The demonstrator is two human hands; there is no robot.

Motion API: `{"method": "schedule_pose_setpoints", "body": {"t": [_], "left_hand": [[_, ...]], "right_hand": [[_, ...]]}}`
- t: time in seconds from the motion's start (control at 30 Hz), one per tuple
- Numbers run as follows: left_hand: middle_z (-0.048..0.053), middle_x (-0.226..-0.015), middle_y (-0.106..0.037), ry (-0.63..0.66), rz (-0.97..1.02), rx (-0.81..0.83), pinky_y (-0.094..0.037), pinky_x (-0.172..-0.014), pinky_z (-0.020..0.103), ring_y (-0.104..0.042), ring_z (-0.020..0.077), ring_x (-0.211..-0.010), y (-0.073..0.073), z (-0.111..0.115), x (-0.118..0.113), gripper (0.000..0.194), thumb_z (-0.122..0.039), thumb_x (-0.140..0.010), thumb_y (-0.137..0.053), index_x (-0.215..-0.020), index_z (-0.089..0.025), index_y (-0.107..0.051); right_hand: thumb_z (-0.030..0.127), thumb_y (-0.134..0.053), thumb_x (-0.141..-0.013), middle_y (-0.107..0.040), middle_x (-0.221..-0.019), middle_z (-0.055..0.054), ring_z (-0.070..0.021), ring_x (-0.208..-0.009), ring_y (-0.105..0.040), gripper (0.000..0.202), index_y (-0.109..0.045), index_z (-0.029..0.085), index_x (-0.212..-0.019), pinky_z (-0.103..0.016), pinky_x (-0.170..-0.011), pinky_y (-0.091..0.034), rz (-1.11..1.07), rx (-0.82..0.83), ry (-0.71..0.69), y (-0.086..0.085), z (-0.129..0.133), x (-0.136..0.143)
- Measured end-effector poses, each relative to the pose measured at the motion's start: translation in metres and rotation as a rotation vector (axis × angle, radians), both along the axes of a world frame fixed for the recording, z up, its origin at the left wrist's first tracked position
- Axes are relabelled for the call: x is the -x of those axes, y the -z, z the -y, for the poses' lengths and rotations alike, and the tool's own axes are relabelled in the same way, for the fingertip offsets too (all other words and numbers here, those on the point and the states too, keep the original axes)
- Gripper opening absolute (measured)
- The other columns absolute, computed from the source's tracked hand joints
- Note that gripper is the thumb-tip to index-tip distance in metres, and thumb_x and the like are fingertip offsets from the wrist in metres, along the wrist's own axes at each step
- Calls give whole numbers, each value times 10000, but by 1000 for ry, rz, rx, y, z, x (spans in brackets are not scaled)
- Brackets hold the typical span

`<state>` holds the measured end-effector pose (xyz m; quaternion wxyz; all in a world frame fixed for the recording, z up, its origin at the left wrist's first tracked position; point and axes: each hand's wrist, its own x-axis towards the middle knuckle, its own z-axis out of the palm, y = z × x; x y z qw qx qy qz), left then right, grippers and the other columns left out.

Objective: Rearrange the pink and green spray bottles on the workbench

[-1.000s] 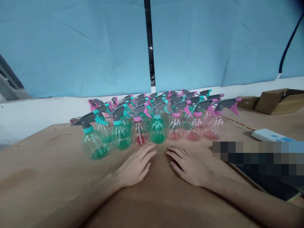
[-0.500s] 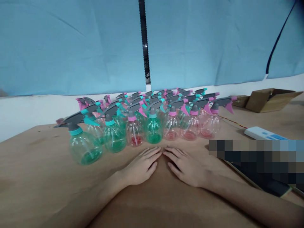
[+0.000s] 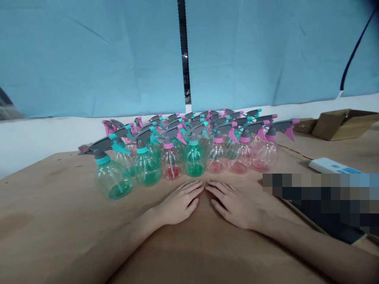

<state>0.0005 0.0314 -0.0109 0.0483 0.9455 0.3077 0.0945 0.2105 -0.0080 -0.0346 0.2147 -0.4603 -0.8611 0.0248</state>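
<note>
My left hand [image 3: 182,203] lies flat on the wooden table [image 3: 189,252], fingers stretched out and holding nothing. Opposite it, my right hand [image 3: 232,203] rests the same way, its fingertips close to those of the left. Just beyond both hands stand several clear spray bottles in rows. Nearest the fingertips are a green spray bottle [image 3: 194,159] with a teal collar and a pinkish spray bottle [image 3: 217,157] with a pink collar. At the left front is another green spray bottle [image 3: 114,179], apart from my hands. Bottles farther back are partly hidden.
Open cardboard box [image 3: 340,125] at the back right. A white power strip [image 3: 334,165] with a thin cord lies before it. A dark flat object [image 3: 328,221], partly pixelated, sits by my right forearm. Blue cloth [image 3: 118,59] hangs behind the table.
The whole view has shifted slightly, so the bottles appear a little farther right. My hands stay flat in the same place on the table.
</note>
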Motion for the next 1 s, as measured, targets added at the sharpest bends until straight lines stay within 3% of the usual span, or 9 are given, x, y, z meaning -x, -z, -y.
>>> {"method": "schedule_pose_setpoints", "body": {"t": [0.4, 0.5, 0.6, 0.7, 0.8, 0.9, 1.0], "left_hand": [[66, -1389, -402, 7, 15, -4, -311, -1066, 389, -346, 180, -1289, 1, -1, 0, 422, -229, -902, -338, -1314, -174, -409], [78, -1337, -467, 11, 0, -93, -361, -1025, 380, -425, 194, -1230, 3, 1, 0, 395, -218, -895, -343, -1269, -170, -459], [103, -1091, -623, 73, -106, -281, -460, -886, 380, -580, 221, -1003, -6, 5, -2, 341, -184, -867, -366, -1146, -132, -554], [78, -905, -661, 101, -44, -502, -495, -752, 351, -616, 206, -833, -40, 2, -4, 307, -173, -850, -373, -1065, -131, -589], [56, -951, -651, -78, 246, -664, -479, -778, 323, -606, 181, -866, -98, -24, -5, 286, -180, -854, -361, -1023, -154, -589], [76, -1007, -624, -308, 325, -640, -458, -808, 364, -587, 212, -931, -160, -78, -6, 325, -180, -880, -305, -1118, -128, -520], [162, -1168, -545, -430, 71, -499, -398, -899, 416, -514, 258, -1086, -198, -144, -4, 457, -105, -864, -258, -1314, -45, -309]], "right_hand": [[245, -368, -884, -486, -1291, -120, -230, -1191, -426, 419, -447, 152, -1285, -432, -998, -348, -1, 2, -5, 1, 0, 0], [247, -362, -887, -486, -1289, -123, -237, -1191, -425, 414, -450, 157, -1281, -442, -994, -350, -6, 2, -3, 1, 0, 0], [239, -353, -892, -507, -1251, -129, -241, -1164, -445, 396, -467, 153, -1261, -441, -976, -369, -7, 5, -10, 0, 1, 0], [223, -360, -886, -509, -1220, -140, -242, -1139, -451, 386, -479, 125, -1240, -430, -968, -378, -11, 8, -26, -1, 1, 1], [207, -370, -878, -503, -1215, -135, -248, -1140, -439, 381, -486, 119, -1230, -433, -971, -374, -17, 18, -15, -3, 3, 2], [203, -382, -871, -504, -1212, -129, -251, -1130, -443, 383, -487, 133, -1233, -440, -963, -380, -20, 27, -1, -5, 4, 3], [204, -389, -869, -503, -1213, -129, -255, -1123, -444, 388, -489, 136, -1237, -441, -961, -380, -12, 27, 6, -7, 4, 4]]}}
